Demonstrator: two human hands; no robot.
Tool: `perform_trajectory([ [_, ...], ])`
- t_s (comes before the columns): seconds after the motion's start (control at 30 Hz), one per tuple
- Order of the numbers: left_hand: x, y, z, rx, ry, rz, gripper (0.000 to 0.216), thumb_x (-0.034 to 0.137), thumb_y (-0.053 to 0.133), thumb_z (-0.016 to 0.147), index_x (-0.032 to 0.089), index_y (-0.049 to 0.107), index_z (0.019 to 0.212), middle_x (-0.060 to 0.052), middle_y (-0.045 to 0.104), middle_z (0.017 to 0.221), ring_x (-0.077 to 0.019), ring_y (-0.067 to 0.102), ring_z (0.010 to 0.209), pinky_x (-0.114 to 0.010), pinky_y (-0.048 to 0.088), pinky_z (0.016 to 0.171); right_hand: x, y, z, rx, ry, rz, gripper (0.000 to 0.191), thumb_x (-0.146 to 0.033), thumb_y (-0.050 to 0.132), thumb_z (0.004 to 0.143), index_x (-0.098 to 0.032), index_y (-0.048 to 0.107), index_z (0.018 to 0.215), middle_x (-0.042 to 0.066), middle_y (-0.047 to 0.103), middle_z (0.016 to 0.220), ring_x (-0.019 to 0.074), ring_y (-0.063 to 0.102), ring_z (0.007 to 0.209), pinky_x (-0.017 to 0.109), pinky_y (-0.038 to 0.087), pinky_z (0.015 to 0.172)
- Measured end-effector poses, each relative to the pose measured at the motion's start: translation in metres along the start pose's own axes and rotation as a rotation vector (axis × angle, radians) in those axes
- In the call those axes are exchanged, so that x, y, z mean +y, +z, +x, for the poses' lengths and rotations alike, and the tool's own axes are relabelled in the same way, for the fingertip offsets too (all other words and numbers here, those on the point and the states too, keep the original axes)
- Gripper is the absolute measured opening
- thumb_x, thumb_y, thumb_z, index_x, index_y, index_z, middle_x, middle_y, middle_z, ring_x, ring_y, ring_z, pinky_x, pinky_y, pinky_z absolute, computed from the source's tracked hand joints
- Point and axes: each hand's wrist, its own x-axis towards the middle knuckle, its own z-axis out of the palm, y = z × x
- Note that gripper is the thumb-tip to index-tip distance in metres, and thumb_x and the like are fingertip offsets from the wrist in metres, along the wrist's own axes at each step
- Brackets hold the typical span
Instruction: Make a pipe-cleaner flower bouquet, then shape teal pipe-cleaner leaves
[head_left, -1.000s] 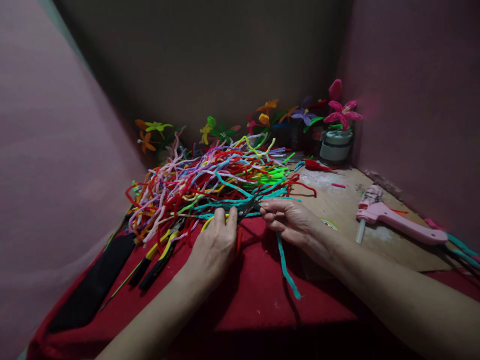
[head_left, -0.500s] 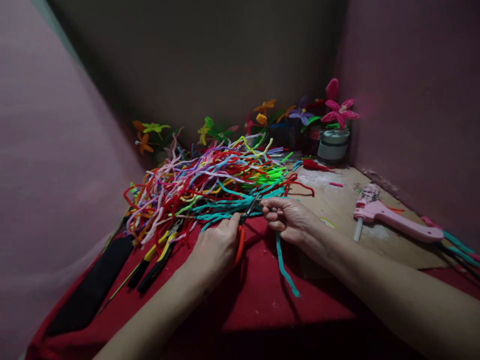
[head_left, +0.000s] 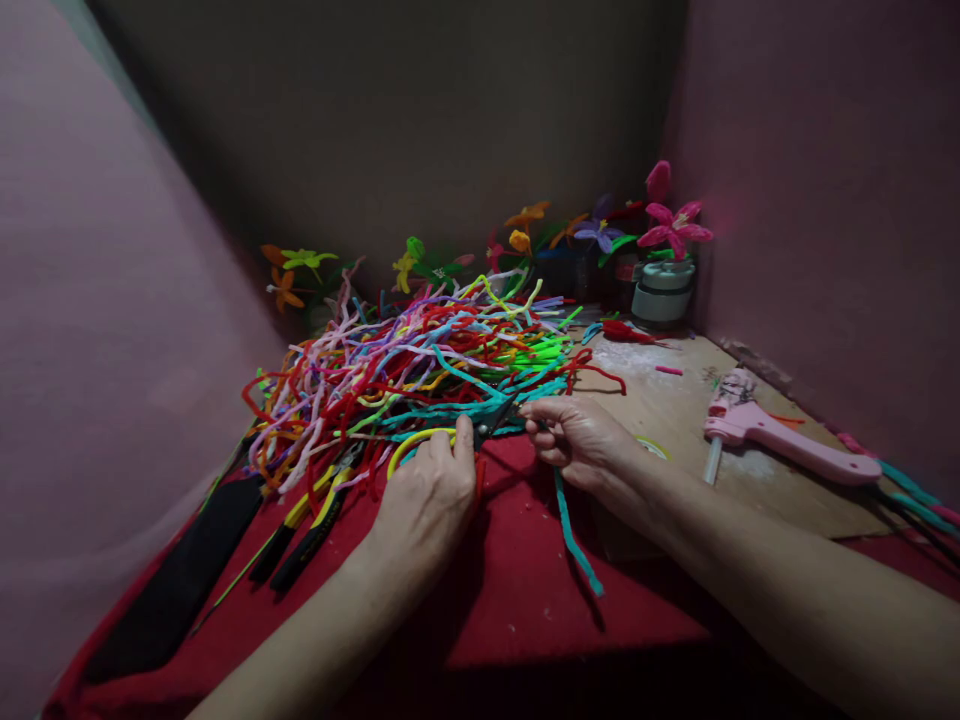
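I have the strip of turquoise fuzzy chenille stem (head_left: 577,555) in front of the big tangled heap of multicoloured chenille stems (head_left: 420,350), toward its right end, where it hangs below my right hand (head_left: 574,435). That hand's grip is closed, thumb and forefinger pinched together, the strip coming out under the curled fingers. My left hand (head_left: 431,490), also in front of the heap, has its grip clamped on the dark-bladed scissors with one yellow and one red handle (head_left: 493,425). The handles stand apart, and the blades point at the right fingertips. It's dim there, so I can't tell whether metal touches the strip.

More turquoise stems (head_left: 427,412) lie along the heap's front edge. Front-left of the heap I see the pliers with yellow-and-black handles (head_left: 326,520) and, further out, a flat black fabric-like pouch (head_left: 176,580), all on the worktop covered in red cloth (head_left: 570,625). Right of the heap, a brown flat board (head_left: 795,508) carries the pink plastic glue gun (head_left: 795,450) and a short pink piece (head_left: 669,371). Behind the heap's right end, a pink five-petalled fuzzy flower (head_left: 675,230) rises from a pale grey-green jar (head_left: 663,295).
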Motion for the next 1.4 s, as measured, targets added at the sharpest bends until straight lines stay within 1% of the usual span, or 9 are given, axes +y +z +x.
perform_trajectory([
  [0.23,-0.001,0.002,-0.001,0.045,0.014,0.054,0.047,0.001,0.029,0.082,0.005,0.042,0.127,-0.01,0.055,0.078,-0.0183,0.057,0.068,-0.028,0.048,0.058,0.004,-0.001,0.001,0.032,-0.093,-0.059,0.01,-0.014,0.059,0.055,-0.012,0.049,0.056,-0.005,0.046,0.042,0.0011,0.03,0.033,0.016,0.012,0.033],
  [0.47,0.001,0.001,0.0,0.018,0.035,0.026,0.047,0.001,0.028,0.081,0.004,0.042,0.126,-0.01,0.057,0.078,-0.0188,0.059,0.068,-0.027,0.048,0.055,0.001,0.0,0.0,0.051,-0.078,-0.067,0.01,-0.014,0.059,0.055,-0.012,0.049,0.055,-0.004,0.046,0.042,0.0012,0.031,0.033,0.015,0.012,0.033],
  [0.67,-0.007,0.01,0.004,0.009,0.032,-0.197,0.044,0.002,0.033,0.08,0.004,0.042,0.123,-0.013,0.062,0.089,-0.0181,0.062,0.074,-0.027,0.05,0.062,0.002,-0.003,0.003,0.039,-0.106,-0.08,0.011,-0.014,0.06,0.055,-0.013,0.049,0.054,-0.004,0.047,0.043,0.0017,0.031,0.034,0.017,0.012,0.033],
  [0.8,-0.024,0.012,0.006,0.123,-0.032,-0.436,0.036,0.011,0.032,0.085,0.008,0.045,0.118,-0.01,0.063,0.089,-0.0159,0.062,0.075,-0.024,0.049,0.065,0.001,-0.003,0.004,0.087,-0.079,-0.076,0.011,-0.014,0.06,0.056,-0.014,0.049,0.054,-0.004,0.047,0.043,0.0018,0.03,0.035,0.017,0.012,0.034],
  [0.83,-0.027,0.011,0.006,0.155,-0.041,-0.436,0.036,0.013,0.031,0.085,0.009,0.043,0.12,-0.01,0.063,0.093,-0.0164,0.062,0.078,-0.025,0.049,0.066,0.0,-0.003,0.003,0.091,-0.072,-0.072,0.012,-0.014,0.06,0.056,-0.014,0.048,0.054,-0.004,0.047,0.043,0.0019,0.031,0.035,0.017,0.011,0.034],
  [0.9,-0.028,0.007,0.004,0.164,-0.052,-0.35,0.041,0.011,0.032,0.084,0.01,0.039,0.125,-0.012,0.06,0.101,-0.0183,0.061,0.082,-0.026,0.049,0.067,-0.002,-0.001,0.002,0.08,-0.068,-0.069,0.012,-0.014,0.059,0.057,-0.014,0.048,0.055,-0.004,0.047,0.044,0.0019,0.031,0.035,0.017,0.011,0.035],
  [1.03,-0.017,0.003,-0.001,0.048,-0.009,-0.194,0.047,0.005,0.032,0.081,0.009,0.037,0.127,-0.013,0.059,0.099,-0.0196,0.06,0.083,-0.028,0.049,0.067,-0.001,0.0,0.0,0.066,-0.086,-0.073,0.011,-0.014,0.059,0.057,-0.014,0.048,0.056,-0.003,0.047,0.044,0.0022,0.03,0.036,0.018,0.011,0.036],
  [1.17,-0.006,0.008,-0.002,0.013,0.028,-0.199,0.045,0.008,0.032,0.083,0.006,0.037,0.128,-0.014,0.058,0.097,-0.02,0.059,0.085,-0.03,0.049,0.07,0.003,-0.002,0.001,0.045,-0.126,-0.081,0.01,-0.015,0.058,0.056,-0.014,0.049,0.056,-0.003,0.048,0.046,0.0028,0.033,0.036,0.018,0.014,0.036],
  [1.4,-0.005,0.007,-0.001,0.016,0.019,-0.179,0.043,0.006,0.031,0.083,0.005,0.04,0.125,-0.014,0.058,0.094,-0.0188,0.058,0.082,-0.03,0.049,0.071,0.002,-0.001,-0.002,-0.022,-0.155,-0.065,0.01,-0.015,0.06,0.056,-0.014,0.05,0.056,-0.003,0.047,0.046,0.003,0.035,0.037,0.018,0.016,0.036],
])
